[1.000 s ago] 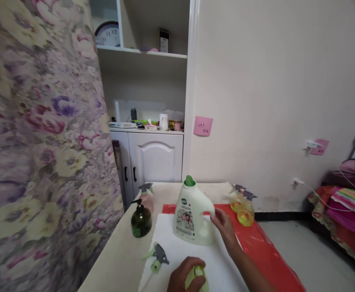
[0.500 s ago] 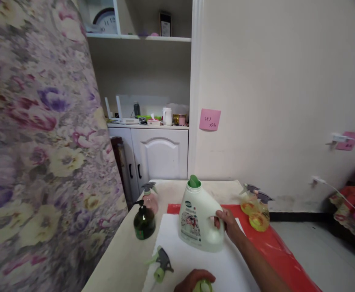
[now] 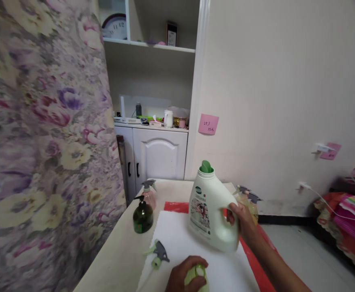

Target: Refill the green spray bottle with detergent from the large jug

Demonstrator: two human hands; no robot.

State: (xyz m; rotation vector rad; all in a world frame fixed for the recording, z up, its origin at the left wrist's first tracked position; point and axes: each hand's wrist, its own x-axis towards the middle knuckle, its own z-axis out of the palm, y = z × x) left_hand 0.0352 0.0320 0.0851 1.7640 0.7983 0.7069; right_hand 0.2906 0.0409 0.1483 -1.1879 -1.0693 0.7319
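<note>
Beside floral curtain (image 3: 49, 142), cream table (image 3: 116, 255).

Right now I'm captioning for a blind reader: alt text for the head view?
A right hand grips a large pale jug by its handle; the left hand holds a small uncapped green bottle. A loose spray head lies at the white sheet's left edge.

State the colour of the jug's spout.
The spout is green, best seen in the head view.

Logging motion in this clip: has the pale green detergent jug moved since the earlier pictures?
Yes: judged against the pink wall note, the detergent jug has moved up and rightward.
</note>
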